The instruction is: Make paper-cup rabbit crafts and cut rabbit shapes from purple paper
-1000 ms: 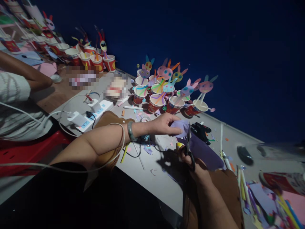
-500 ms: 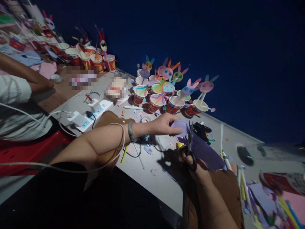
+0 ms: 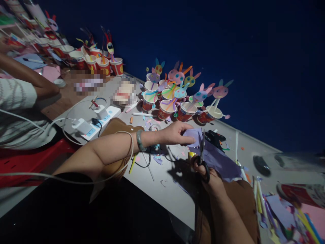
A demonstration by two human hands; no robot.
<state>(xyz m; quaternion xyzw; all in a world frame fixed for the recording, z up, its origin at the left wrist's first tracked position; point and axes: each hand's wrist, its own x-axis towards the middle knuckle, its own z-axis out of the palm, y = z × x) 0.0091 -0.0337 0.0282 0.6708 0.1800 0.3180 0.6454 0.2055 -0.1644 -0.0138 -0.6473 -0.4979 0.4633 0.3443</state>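
My left hand (image 3: 179,133) pinches a piece of purple paper (image 3: 193,136) between thumb and fingers; a curved line shows on it. My right hand (image 3: 207,174) grips a pair of black-handled scissors (image 3: 202,152), blades pointing up against the paper's right edge. A longer strip of purple paper (image 3: 223,162) hangs off to the right, beyond the scissors. Behind the blades lies a black tool (image 3: 214,136), its kind hard to make out. A yellow piece (image 3: 192,155) is partly hidden near my right fingers.
Several paper cups (image 3: 167,110) with animal-faced spoons stand behind my hands. A white power strip (image 3: 101,123) with chargers is at left. A cable (image 3: 83,182) crosses my left forearm. Coloured scraps (image 3: 281,210) lie at right. Another person's arm (image 3: 33,76) rests at far left.
The scissor blades have shifted slightly against the purple paper, and the long strip has dropped a little and changed its tilt. The other person's arm has moved slightly.
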